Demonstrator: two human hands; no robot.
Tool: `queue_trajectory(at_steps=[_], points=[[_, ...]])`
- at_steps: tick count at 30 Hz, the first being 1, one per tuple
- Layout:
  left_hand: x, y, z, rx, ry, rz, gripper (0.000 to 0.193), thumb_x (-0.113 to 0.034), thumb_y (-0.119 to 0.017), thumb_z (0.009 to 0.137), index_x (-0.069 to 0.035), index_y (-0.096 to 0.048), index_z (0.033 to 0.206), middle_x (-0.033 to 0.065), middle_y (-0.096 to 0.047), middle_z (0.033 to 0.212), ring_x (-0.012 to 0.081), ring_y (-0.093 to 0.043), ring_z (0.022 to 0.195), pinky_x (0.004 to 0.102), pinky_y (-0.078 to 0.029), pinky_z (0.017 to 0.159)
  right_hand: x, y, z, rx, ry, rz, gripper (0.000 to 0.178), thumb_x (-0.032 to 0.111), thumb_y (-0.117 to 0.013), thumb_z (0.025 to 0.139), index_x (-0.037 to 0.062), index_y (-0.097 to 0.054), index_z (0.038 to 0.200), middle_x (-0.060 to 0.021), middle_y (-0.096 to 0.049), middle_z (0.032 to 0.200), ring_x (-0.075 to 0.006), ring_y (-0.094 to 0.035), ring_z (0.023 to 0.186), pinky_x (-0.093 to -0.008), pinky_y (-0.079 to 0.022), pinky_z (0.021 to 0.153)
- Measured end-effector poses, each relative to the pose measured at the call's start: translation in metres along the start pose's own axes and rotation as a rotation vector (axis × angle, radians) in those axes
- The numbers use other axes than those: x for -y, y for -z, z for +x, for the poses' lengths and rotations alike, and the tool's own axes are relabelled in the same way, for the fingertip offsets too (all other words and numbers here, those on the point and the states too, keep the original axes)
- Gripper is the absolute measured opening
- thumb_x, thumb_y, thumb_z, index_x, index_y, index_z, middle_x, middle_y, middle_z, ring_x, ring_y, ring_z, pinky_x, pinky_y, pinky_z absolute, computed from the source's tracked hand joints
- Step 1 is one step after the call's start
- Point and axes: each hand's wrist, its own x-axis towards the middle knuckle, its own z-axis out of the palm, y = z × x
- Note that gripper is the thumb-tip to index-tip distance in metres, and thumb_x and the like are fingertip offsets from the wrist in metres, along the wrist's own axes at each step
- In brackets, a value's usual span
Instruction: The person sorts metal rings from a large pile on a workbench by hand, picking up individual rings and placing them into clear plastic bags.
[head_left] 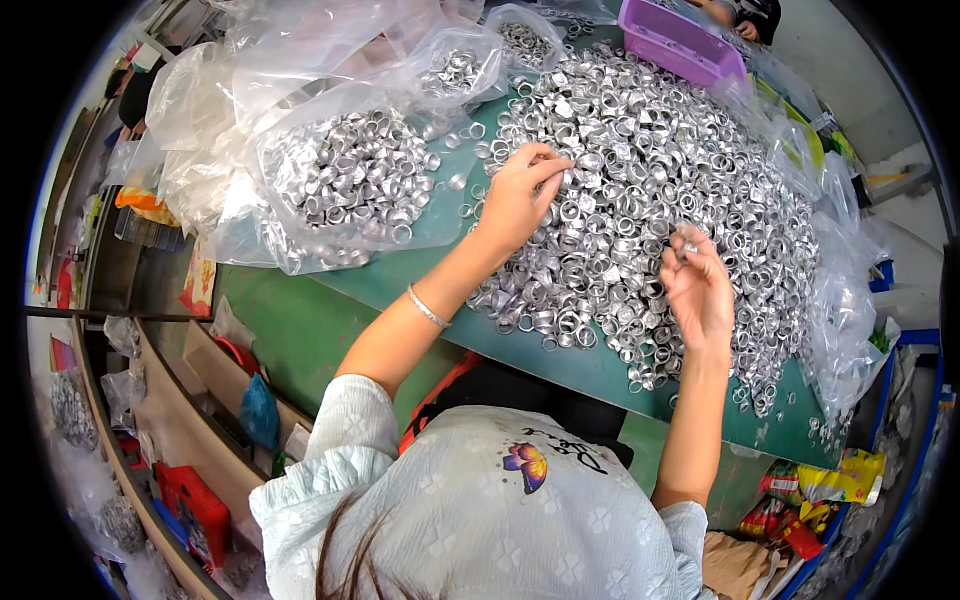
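A wide heap of silver metal rings (pixel 640 130) covers much of the green table. My left hand (pixel 518 198) reaches over the heap's left side, thumb and fingers pinched at a small silver ring (pixel 567 178). Nearer the heap's middle, my right hand (pixel 698 285) is turned palm up with curled fingers. Between its fingertips is another silver ring (pixel 688 249), slightly blurred. To the left of my left hand, a clear plastic bag (pixel 285 190) lies open with many more rings inside.
A purple plastic basket (pixel 680 45) stands at the table's far side, close to another person's hand (pixel 748 30). Clear plastic sheeting (pixel 835 290) hangs along the right edge. Lower left are wooden shelves (pixel 170 400) with a red container (pixel 195 515); colourful packets (pixel 840 480) lie lower right.
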Motion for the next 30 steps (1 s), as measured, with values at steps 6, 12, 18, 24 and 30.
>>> queue_trajectory(at_steps=[6,12,18,24,30], points=[[0.001,-0.002,0.008,0.141,-0.058,-0.023,0.026,0.001,-0.065,0.076,-0.005,-0.066,0.102,0.0069,-0.062,0.087,0.0179,-0.059,0.073,0.0267,-0.047,0.064,-0.031,-0.017,-0.034,0.173,0.679,-1.685,0.027,-0.001,-0.063,0.068,0.0117,-0.065,0.093,-0.0116,-0.050,0.093,-0.0284,-0.051,0.084,-0.0356,-0.040,0.070],[-0.003,-0.001,0.009,0.215,0.080,-0.094,0.031,0.003,-0.063,0.076,-0.006,-0.063,0.105,0.0061,-0.061,0.085,0.0159,-0.057,0.071,0.0262,-0.046,0.065,-0.042,-0.011,-0.021,0.259,0.910,-1.882,0.027,0.005,-0.063,0.068,0.0062,-0.062,0.094,-0.0106,-0.052,0.092,-0.0253,-0.050,0.088,-0.0366,-0.036,0.074],[-0.003,0.001,0.008,0.306,-0.021,-0.125,0.040,0.010,-0.056,0.077,-0.008,-0.059,0.112,0.0085,-0.053,0.097,0.0191,-0.056,0.083,0.0292,-0.046,0.074,-0.037,-0.003,-0.013,0.069,0.973,-1.611,0.015,0.005,-0.059,0.072,0.0036,-0.058,0.087,-0.0104,-0.052,0.086,-0.0260,-0.050,0.081,-0.0376,-0.037,0.072],[-0.009,0.000,0.019,0.450,-0.100,0.080,0.032,0.006,-0.059,0.076,-0.006,-0.059,0.106,0.0113,-0.048,0.108,0.0227,-0.055,0.089,0.0311,-0.045,0.078,-0.023,0.028,-0.001,-0.218,0.417,-0.585,0.012,0.002,-0.044,0.081,0.0033,-0.056,0.084,-0.0075,-0.057,0.076,-0.0110,-0.048,0.056,-0.0236,-0.038,0.049],[-0.012,-0.003,0.023,0.393,0.017,0.020,0.021,0.001,-0.063,0.073,-0.002,-0.058,0.093,0.0111,-0.055,0.093,0.0222,-0.057,0.079,0.0315,-0.047,0.071,0.013,0.020,-0.016,-0.040,-0.019,0.245,0.023,0.015,-0.045,0.089,0.0009,-0.055,0.104,-0.0079,-0.059,0.075,-0.0139,-0.046,0.051,-0.0229,-0.034,0.042]])
